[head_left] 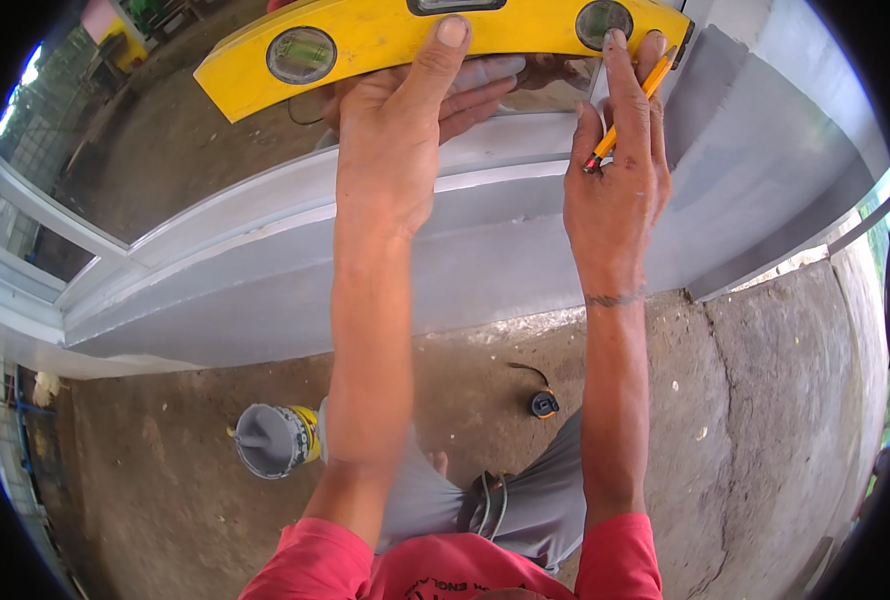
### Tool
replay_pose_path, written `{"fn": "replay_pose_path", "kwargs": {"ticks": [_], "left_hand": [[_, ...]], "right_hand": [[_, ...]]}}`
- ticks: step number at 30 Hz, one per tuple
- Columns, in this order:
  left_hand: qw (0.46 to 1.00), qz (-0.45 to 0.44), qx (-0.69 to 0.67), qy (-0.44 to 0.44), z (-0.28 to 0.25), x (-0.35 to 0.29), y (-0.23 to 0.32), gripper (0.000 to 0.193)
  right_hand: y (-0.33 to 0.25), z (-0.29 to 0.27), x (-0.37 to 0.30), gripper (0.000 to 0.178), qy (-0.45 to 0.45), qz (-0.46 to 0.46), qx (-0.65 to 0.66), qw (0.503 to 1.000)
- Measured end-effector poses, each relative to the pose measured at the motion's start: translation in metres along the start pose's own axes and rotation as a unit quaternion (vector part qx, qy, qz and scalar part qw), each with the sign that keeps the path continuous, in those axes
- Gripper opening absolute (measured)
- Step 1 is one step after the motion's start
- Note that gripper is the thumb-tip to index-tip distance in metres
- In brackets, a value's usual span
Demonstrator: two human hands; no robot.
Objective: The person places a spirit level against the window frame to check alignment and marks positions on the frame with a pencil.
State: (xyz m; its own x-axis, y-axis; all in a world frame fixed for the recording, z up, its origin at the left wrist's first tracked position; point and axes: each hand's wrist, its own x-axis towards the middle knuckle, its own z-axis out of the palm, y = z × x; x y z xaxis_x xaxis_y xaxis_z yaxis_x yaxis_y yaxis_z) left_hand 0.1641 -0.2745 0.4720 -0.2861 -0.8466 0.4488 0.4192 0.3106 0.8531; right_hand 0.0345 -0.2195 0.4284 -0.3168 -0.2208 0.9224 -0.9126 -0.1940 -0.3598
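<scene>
A yellow spirit level [385, 45] lies across the top of the view, against a glass pane in a white frame. My left hand [395, 130] grips it near the middle, thumb on its front face and fingers around its lower edge, partly hidden. Between the fingers of my right hand [625, 160] is a yellow pencil [605, 145], its red end low and its tip pointing up to the right. The right fingertips touch the level near its right-hand round vial [603, 22]. Another round vial [302, 54] shows at the left end.
Below the glass pane [185, 140] runs a grey painted wall [495, 240]. A bucket [265, 445] of grey paint stands on the concrete floor at left. A black-and-orange tape measure [543, 404] with a strap lies near my legs. A crack [727, 400] crosses the floor at right.
</scene>
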Motion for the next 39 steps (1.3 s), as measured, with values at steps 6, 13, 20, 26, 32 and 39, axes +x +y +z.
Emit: {"fn": "replay_pose_path", "kwargs": {"ticks": [6, 13, 20, 26, 32, 39], "left_hand": [[0.999, -0.042, -0.021, -0.007, -0.003, -0.002, 0.008, 0.049], [1.0, -0.009, 0.003, -0.006, -0.002, 0.0, 0.0, 0.057], [1.0, -0.009, 0.003, 0.006, 0.002, -0.001, 0.003, 0.056], [0.999, -0.006, -0.026, -0.021, -0.003, -0.001, 0.002, 0.056], [0.999, 0.011, -0.05, -0.02, -0.001, 0.0, 0.002, 0.048], [0.999, 0.014, -0.041, -0.032, -0.005, 0.002, 0.0, 0.043]], "right_hand": [[-0.007, -0.001, 0.003, 0.058, 0.007, -0.026, -0.004, 1.0], [0.003, 0.001, 0.0, 0.058, 0.013, -0.023, 0.016, 1.0], [0.001, -0.002, 0.001, 0.058, 0.0, -0.017, 0.016, 1.0], [-0.007, -0.004, 0.003, 0.057, -0.006, -0.02, 0.008, 1.0], [-0.011, -0.007, 0.004, 0.054, -0.025, -0.013, -0.029, 0.999], [-0.018, -0.007, 0.006, 0.055, -0.041, 0.009, -0.031, 0.999]]}}
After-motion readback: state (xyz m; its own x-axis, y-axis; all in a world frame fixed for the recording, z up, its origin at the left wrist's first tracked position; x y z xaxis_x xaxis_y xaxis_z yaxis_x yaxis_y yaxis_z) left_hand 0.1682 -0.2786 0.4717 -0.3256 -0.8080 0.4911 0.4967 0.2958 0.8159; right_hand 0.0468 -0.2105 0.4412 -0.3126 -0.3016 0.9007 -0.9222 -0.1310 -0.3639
